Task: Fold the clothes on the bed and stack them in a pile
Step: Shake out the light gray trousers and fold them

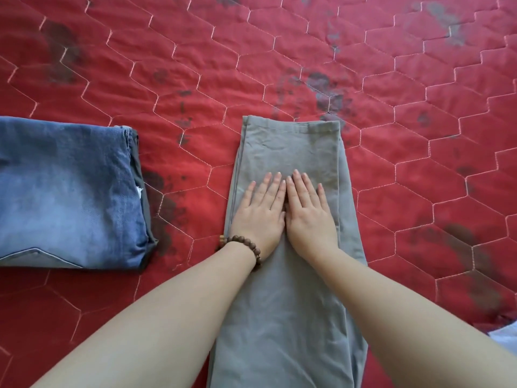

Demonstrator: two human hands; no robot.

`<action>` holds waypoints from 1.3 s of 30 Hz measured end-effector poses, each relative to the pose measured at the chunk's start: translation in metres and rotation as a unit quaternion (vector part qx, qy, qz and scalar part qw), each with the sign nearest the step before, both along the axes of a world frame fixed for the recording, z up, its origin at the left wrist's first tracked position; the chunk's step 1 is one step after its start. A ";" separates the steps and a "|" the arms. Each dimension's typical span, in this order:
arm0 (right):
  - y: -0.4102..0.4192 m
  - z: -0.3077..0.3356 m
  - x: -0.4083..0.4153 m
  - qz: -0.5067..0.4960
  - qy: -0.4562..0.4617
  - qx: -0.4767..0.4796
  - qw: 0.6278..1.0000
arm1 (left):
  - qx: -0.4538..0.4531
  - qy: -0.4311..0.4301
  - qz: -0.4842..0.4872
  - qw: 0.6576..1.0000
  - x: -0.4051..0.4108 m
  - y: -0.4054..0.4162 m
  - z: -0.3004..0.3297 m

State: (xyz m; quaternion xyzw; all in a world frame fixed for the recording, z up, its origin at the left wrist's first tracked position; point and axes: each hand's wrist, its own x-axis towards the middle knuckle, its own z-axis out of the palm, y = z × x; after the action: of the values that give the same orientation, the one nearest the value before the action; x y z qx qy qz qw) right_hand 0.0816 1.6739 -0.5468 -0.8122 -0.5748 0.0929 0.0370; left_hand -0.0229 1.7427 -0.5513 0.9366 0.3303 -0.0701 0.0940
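Now both hands, left hand (258,217) & right hand (309,217), fingers straight, press grey trousers (291,303) flat.

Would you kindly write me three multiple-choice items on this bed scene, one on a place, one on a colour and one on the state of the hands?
1. Where do the folded jeans lie, seen from the grey trousers?
A. on top of them
B. to their left, apart from them
C. to their right, touching them

2. What colour is the quilt under the clothes?
A. red
B. white
C. green

3. How are the two hands placed?
A. both lifted above the bed
B. each pinching a corner of the jeans
C. flat, side by side, pressing on the grey trousers

Answers:
1 B: red quilt shows between the two garments.
2 A: the stitched, hexagon-quilted cover is red.
3 C: the left hand and right hand lie with straight fingers on the grey cloth.
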 end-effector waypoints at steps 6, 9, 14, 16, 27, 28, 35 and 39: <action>-0.025 -0.004 -0.015 -0.036 -0.023 -0.029 0.999 | 0.029 -0.010 0.045 0.998 -0.022 -0.033 -0.007; -0.056 -0.003 -0.034 -0.036 -0.009 -0.040 0.999 | 0.012 0.000 0.047 0.999 -0.040 -0.062 -0.006; -0.113 -0.002 -0.071 -0.044 -0.002 -0.057 0.997 | -0.009 0.030 0.022 0.999 -0.080 -0.112 -0.005; -0.137 -0.001 -0.084 -0.039 0.002 -0.068 0.997 | -0.014 0.038 0.009 0.999 -0.098 -0.133 -0.004; -0.227 -0.009 -0.135 -0.045 -0.012 -0.062 0.997 | -0.015 0.037 -0.003 0.999 -0.162 -0.209 -0.002; -0.228 -0.010 -0.134 -0.065 -0.014 -0.065 0.996 | -0.014 0.037 -0.004 0.999 -0.162 -0.209 -0.002; -0.260 0.000 -0.126 -0.305 0.038 -0.111 0.945 | -0.063 0.028 0.122 0.990 -0.179 -0.213 0.007; -0.252 0.011 -0.114 -0.251 0.010 -0.078 0.965 | -0.041 0.030 0.108 0.993 -0.168 -0.201 0.017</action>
State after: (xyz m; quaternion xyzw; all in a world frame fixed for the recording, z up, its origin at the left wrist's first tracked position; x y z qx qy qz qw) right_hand -0.0319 1.4222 -0.5361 -0.9297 -0.3433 0.1335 0.0017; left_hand -0.1910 1.5417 -0.5346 0.8883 0.4291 -0.1014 0.1288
